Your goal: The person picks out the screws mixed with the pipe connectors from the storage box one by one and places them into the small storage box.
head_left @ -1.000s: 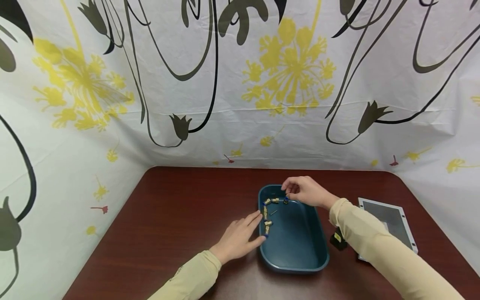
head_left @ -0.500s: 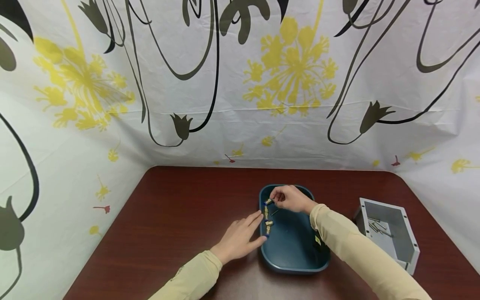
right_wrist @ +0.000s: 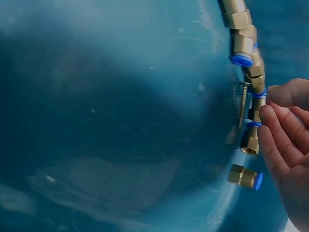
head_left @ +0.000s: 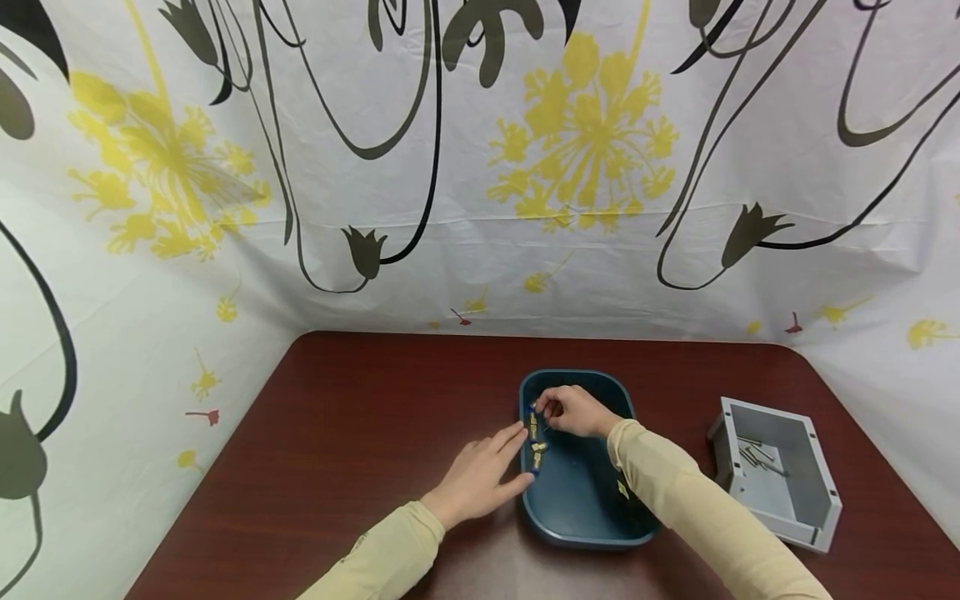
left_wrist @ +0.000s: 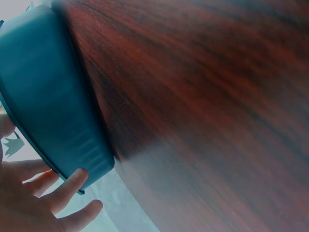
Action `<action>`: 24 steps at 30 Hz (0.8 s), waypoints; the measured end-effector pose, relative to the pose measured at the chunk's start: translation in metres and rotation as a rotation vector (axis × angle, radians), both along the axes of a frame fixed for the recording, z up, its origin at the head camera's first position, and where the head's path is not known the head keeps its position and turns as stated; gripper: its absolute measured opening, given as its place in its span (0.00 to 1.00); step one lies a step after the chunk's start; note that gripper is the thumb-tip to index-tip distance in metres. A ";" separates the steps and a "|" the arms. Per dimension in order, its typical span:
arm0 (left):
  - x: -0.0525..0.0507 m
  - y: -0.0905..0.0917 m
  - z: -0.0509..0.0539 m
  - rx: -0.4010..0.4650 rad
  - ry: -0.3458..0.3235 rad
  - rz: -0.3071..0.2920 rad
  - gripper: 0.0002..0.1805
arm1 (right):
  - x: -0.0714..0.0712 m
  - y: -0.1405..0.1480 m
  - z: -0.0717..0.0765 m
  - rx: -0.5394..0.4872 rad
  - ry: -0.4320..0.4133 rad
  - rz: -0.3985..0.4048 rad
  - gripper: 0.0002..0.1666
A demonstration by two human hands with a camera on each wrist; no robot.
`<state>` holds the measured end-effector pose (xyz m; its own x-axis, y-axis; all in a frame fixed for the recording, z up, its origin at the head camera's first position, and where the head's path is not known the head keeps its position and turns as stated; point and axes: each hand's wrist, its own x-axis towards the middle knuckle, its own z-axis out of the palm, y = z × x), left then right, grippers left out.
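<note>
My left hand (head_left: 480, 471) lies against the left side of the dark teal tray (head_left: 588, 540). Its fingers are spread over the rim, as the left wrist view also shows. Inside the tray, brass push-in fittings (head_left: 537, 454) with blue collars line the left wall. Over the upper part of this row is my right hand (head_left: 576, 411). In the right wrist view its thumb and fingertips touch or nearly touch one brass fitting (right_wrist: 258, 104) in the row. A separate fitting (right_wrist: 245, 176) lies just past the row's end, and a screw (right_wrist: 243, 104) lies beside it.
To the right of the tray stands a grey open box (head_left: 828, 504) with several thin metal screws or pins (head_left: 759, 457) in it. All this sits on a dark red-brown table (head_left: 375, 433). A patterned cloth (head_left: 480, 167) hangs behind it.
My right hand has moved left from the tray's far side, then a little nearer along the row of fittings. The grey box's inside has come into view. My left hand stays put.
</note>
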<state>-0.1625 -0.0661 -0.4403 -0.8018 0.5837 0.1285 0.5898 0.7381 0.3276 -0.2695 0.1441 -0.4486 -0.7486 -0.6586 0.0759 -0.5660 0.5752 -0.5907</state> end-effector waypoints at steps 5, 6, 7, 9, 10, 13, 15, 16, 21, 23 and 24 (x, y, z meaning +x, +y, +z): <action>0.000 0.000 0.001 -0.001 -0.003 -0.003 0.33 | 0.000 0.000 -0.004 0.002 -0.002 -0.026 0.10; 0.000 0.000 0.001 -0.001 -0.003 -0.004 0.33 | 0.000 0.000 -0.005 0.001 -0.003 -0.032 0.10; 0.000 0.000 0.001 0.000 -0.003 -0.005 0.33 | 0.000 0.000 -0.006 0.000 -0.003 -0.038 0.10; 0.000 0.000 0.001 -0.001 -0.003 -0.006 0.33 | 0.001 0.000 -0.007 0.003 -0.006 -0.048 0.11; 0.000 0.000 0.001 -0.001 -0.002 -0.007 0.33 | 0.001 0.000 -0.008 0.005 -0.008 -0.054 0.11; -0.001 0.001 0.001 -0.001 -0.001 -0.008 0.33 | 0.001 0.000 -0.011 0.005 -0.004 -0.053 0.11; -0.001 0.001 0.000 -0.001 0.000 -0.006 0.33 | 0.001 0.000 -0.012 0.003 -0.003 -0.052 0.11; -0.001 0.001 0.001 -0.001 0.001 -0.006 0.33 | 0.001 0.000 -0.012 0.005 -0.001 -0.051 0.11; 0.000 0.001 0.001 0.001 0.009 -0.003 0.33 | 0.003 0.000 -0.011 0.020 0.008 -0.045 0.11; 0.000 0.001 0.001 0.002 0.010 -0.002 0.33 | 0.003 0.000 -0.010 0.028 0.005 -0.045 0.12; 0.000 0.001 0.001 0.002 0.010 -0.001 0.33 | 0.003 0.000 -0.010 0.033 0.002 -0.047 0.12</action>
<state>-0.1624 -0.0654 -0.4391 -0.7997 0.5845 0.1372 0.5940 0.7368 0.3230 -0.2661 0.1437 -0.4587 -0.7785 -0.6252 0.0557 -0.5390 0.6204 -0.5697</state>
